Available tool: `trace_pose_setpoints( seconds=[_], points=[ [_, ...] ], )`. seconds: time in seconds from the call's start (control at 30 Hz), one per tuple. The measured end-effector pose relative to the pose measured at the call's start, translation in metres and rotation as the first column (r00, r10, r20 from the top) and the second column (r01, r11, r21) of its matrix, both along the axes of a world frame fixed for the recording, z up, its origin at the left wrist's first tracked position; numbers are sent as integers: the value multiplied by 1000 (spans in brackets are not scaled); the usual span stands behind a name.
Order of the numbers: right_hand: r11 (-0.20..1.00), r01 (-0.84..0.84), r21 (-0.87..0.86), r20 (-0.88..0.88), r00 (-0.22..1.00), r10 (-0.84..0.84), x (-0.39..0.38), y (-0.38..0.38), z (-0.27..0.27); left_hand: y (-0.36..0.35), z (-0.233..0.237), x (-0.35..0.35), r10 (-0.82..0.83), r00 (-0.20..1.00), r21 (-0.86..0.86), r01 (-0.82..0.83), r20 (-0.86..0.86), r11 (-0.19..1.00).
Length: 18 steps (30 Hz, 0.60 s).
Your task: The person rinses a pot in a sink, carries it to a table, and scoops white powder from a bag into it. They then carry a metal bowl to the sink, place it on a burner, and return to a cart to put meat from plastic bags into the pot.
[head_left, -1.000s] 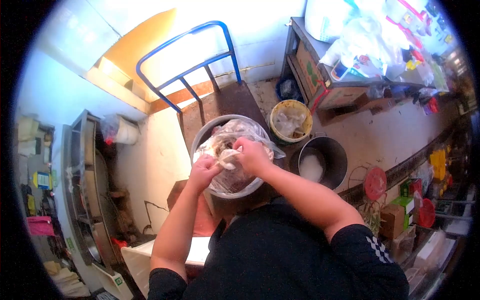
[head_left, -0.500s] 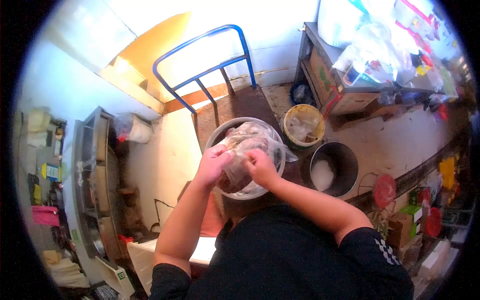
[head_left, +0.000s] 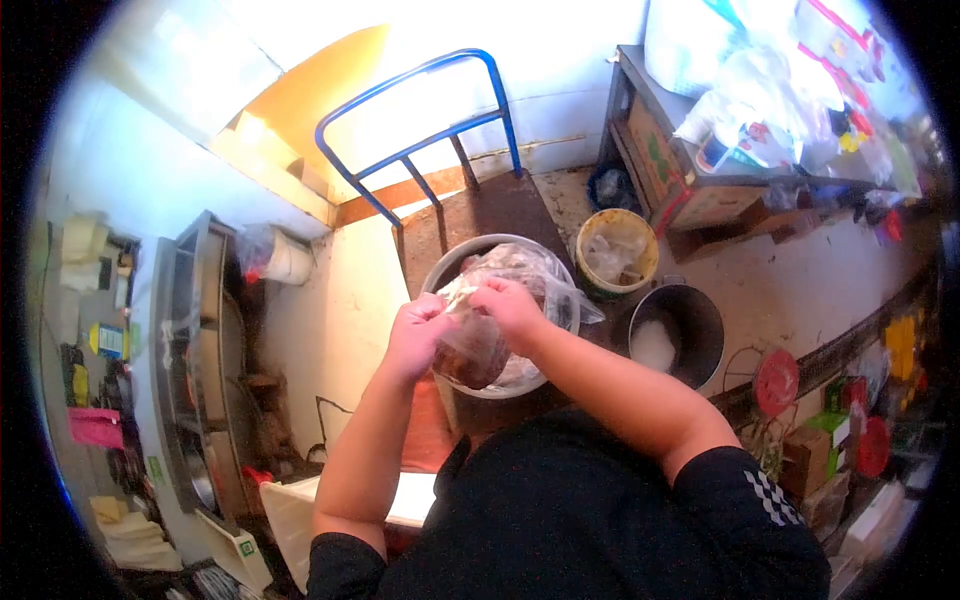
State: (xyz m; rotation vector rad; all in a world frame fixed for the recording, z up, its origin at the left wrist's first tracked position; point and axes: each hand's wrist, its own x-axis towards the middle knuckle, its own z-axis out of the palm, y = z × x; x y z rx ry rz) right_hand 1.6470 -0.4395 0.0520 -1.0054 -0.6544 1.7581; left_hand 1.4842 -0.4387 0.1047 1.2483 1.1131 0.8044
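A clear plastic bag (head_left: 520, 265) lies in a round metal basin (head_left: 575, 320), with reddish-brown, meat-like contents (head_left: 470, 365) showing through it. My left hand (head_left: 418, 332) is at the basin's left side, its fingers closed on the gathered top of the bag. Close beside it, my right hand (head_left: 508, 308) pinches the same bunched plastic. The fingertips of both hands nearly meet, and the exact grip is partly hidden. A loose corner of the bag hangs over the basin's right rim.
The basin rests on a flat cart (head_left: 480, 215) with a blue handle (head_left: 408, 150). To its right stand a yellowish bucket (head_left: 645, 265) holding plastic bags and a dark pot (head_left: 705, 330) with something white inside. A table (head_left: 640, 80) heaped with bags is at upper right.
My right hand has moved left and up, closer to my left hand, along the bag's top. My left hand has turned slightly. The view has shifted a little.
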Motion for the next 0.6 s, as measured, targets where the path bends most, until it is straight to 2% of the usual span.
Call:
trace_pose_setpoints(
  seconds=[0.03,0.07,0.13,0.17,0.23,0.27,0.3,0.33,0.37,0.4,0.43,0.47,0.5,0.53,0.6],
  points=[
    [999,13,-50,-95,995,-18,1,1,4,-1,0,0,-23,997,83,29,-72,996],
    [999,6,-50,-94,996,-10,0,2,8,-2,2,-1,-16,997,84,22,-71,996],
    [982,108,-154,-307,940,-151,0,6,15,-2,8,-2,150,974,-174,-120,170,977],
    [982,108,-153,-306,940,-151,3,13,9,-2,9,-3,150,974,-174,-120,171,977],
    [996,70,51,-458,888,-39,14,25,2,-1,10,-7,199,949,-242,-139,245,960],
    [996,72,51,-458,888,-41,17,25,4,-1,8,-8,198,949,-243,-138,245,960],
    [989,-19,149,-218,975,51,20,23,6,-1,5,-9,170,953,-213,-117,250,970],
    [967,-130,221,43,991,123,22,23,11,0,4,-9,141,956,-183,-96,255,979],
    [911,-209,355,175,972,155,17,17,4,1,4,-9,140,956,-181,-94,257,979],
    [911,-208,356,175,972,154,12,9,2,1,4,-9,125,961,-153,-89,245,984],
    [846,-331,418,533,844,67,6,0,7,0,5,-8,111,966,-127,-83,233,988],
    [779,-467,419,799,597,-73,1,-7,9,-1,8,-7,109,967,-127,-81,232,989],
    [761,-468,449,823,549,-149,-3,-12,5,-3,12,-7,87,973,-109,-65,213,992],
    [762,-466,450,821,551,-148,-3,-11,5,-6,18,-7,67,979,-92,-50,192,994],
    [821,-513,250,892,452,11,0,-6,7,-8,33,-10,60,982,-112,-40,182,993]
  ],
)
